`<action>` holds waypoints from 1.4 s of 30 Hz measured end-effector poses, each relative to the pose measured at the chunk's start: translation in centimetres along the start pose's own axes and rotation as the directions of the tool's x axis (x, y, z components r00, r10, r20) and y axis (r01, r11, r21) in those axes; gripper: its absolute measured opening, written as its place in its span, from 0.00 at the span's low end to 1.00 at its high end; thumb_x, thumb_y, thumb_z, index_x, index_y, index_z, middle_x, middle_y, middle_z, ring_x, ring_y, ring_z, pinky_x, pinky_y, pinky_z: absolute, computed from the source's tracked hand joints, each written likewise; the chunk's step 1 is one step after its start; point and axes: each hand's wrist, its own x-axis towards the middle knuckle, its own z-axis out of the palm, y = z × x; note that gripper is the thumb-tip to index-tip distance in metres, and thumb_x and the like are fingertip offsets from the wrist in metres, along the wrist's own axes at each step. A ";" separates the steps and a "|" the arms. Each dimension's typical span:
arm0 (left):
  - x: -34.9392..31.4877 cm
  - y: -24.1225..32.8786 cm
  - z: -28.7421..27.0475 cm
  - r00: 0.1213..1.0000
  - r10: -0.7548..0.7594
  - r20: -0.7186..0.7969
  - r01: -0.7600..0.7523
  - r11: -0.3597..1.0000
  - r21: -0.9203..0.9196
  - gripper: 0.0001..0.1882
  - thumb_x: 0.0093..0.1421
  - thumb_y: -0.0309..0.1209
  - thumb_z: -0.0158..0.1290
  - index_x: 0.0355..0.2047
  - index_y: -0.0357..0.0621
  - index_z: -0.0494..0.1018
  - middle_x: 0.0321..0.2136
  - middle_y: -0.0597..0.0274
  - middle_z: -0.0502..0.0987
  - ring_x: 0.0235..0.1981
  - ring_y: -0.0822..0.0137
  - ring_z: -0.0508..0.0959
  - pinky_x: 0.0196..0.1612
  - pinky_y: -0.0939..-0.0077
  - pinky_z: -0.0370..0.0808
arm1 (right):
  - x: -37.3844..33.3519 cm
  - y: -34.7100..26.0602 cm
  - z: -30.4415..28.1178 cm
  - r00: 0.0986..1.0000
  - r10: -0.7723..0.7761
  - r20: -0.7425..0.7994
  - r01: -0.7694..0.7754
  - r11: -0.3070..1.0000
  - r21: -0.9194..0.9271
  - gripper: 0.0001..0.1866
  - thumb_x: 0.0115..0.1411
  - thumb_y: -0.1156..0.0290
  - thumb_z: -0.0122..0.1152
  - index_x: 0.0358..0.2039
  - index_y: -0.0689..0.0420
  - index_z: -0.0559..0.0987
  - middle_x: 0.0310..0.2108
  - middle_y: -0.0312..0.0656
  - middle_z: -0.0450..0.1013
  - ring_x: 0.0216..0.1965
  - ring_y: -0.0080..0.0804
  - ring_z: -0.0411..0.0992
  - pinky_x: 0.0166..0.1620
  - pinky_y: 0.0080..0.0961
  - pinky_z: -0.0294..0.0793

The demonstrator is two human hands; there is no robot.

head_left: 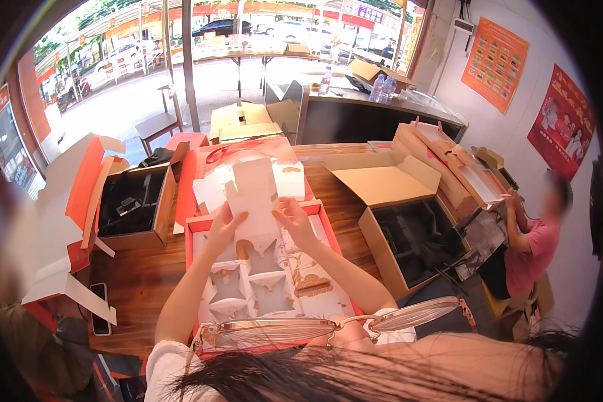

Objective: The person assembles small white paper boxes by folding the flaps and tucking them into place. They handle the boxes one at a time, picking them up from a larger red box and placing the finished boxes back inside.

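Both hands hold a white folded card piece (253,184) upright, with tabs and slots cut along its edges. My left hand (225,226) grips its lower left side between thumb and fingers. On the lower right side, my right hand (293,221) pinches the edge. Beneath them sits an open red gift box (189,244) with white walls inside. White card dividers (251,291) form several square compartments in it, and gold patterns show on the panel at the right. More flat white card pieces (289,179) lie just beyond, on a red box lid (189,167).
On the wooden table (137,288), a cardboard box with black lining (134,201) stands left, another (415,234) right. A phone (100,308) lies near the left edge. Red-and-white opened cartons (80,194) lean far left. A person in a pink shirt (532,258) works at the right.
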 end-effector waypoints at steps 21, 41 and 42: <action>0.0 1.8 -0.7 0.981 -0.181 0.070 0.183 0.744 -0.643 0.42 0.59 0.65 0.35 0.63 0.47 0.52 0.60 0.56 0.60 0.58 0.57 0.64 0.59 0.59 0.63 | -1.5 -3.2 0.5 0.812 -0.552 0.189 0.474 0.433 -0.767 0.28 0.41 0.82 0.58 0.47 0.54 0.71 0.49 0.43 0.64 0.51 0.45 0.60 0.53 0.41 0.59; 0.0 -0.7 -2.9 0.939 -0.340 -0.045 0.262 0.797 -0.545 0.26 0.58 0.25 0.52 0.56 0.42 0.59 0.48 0.59 0.72 0.47 0.69 0.75 0.49 0.73 0.73 | -0.5 -1.3 0.5 0.986 -0.162 -0.030 0.161 0.987 -0.021 0.23 0.60 0.72 0.50 0.54 0.63 0.61 0.51 0.46 0.63 0.50 0.33 0.64 0.52 0.29 0.63; 0.1 -1.2 -3.2 0.948 -0.317 0.000 0.264 0.789 -0.555 0.28 0.57 0.24 0.53 0.57 0.43 0.58 0.47 0.59 0.72 0.48 0.68 0.75 0.49 0.71 0.73 | -0.4 -1.1 0.5 1.000 0.014 0.006 -0.015 0.985 0.170 0.23 0.61 0.70 0.50 0.55 0.63 0.61 0.50 0.45 0.64 0.49 0.31 0.65 0.52 0.27 0.64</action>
